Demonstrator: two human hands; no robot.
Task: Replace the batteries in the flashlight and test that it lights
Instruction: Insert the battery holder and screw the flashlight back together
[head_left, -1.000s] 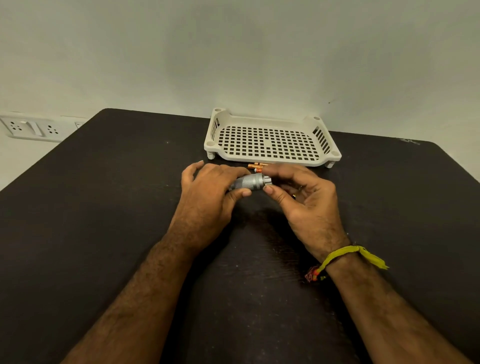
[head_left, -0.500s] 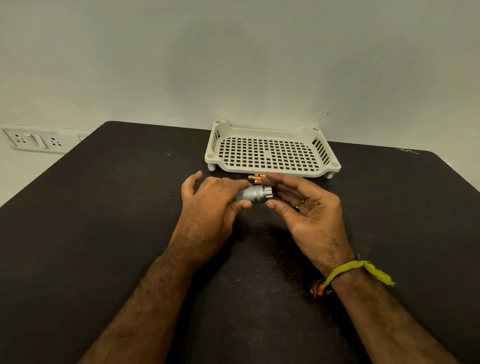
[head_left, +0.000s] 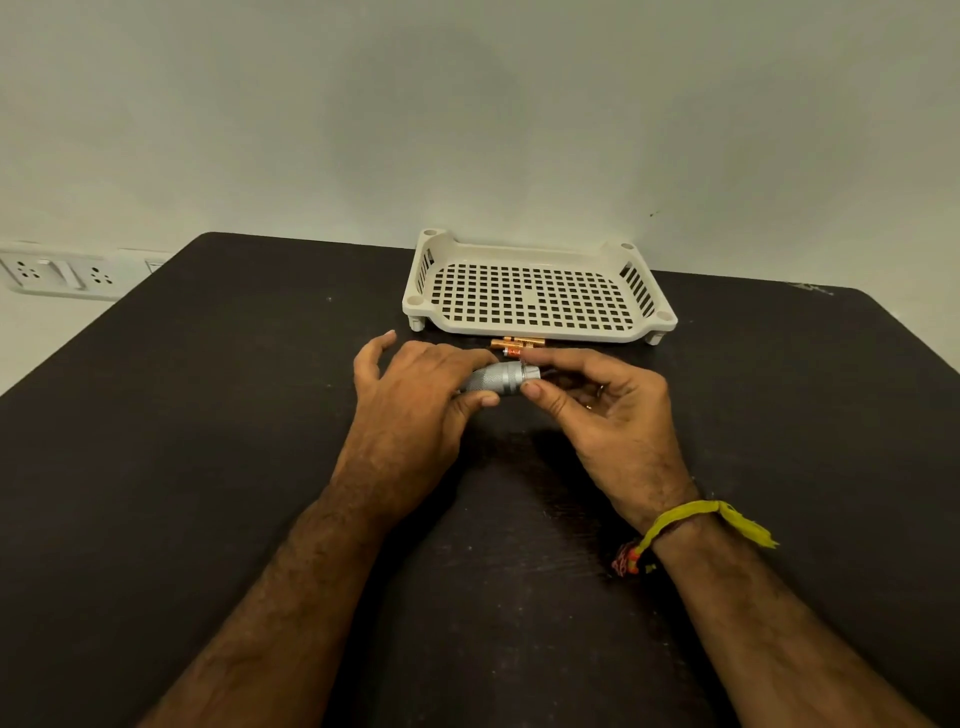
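Note:
A small silver flashlight (head_left: 497, 378) with a knurled body lies sideways between my hands, just above the dark table (head_left: 208, 441). My left hand (head_left: 410, 410) grips its left part, thumb underneath and fingers over the top. My right hand (head_left: 597, 405) pinches its right end between thumb and forefinger; that end is mostly hidden by the fingers. Several copper-coloured batteries (head_left: 517, 344) lie on the table just beyond the flashlight, in front of the tray.
A white perforated plastic tray (head_left: 535, 332) stands on short feet near the table's far edge, with nothing in it. A wall socket strip (head_left: 57, 273) is at the far left. A yellow band circles my right wrist.
My hands stay on the flashlight; my right fingers have shifted slightly at its end. The camera has tilted, so the scene sits a little lower in the frame.

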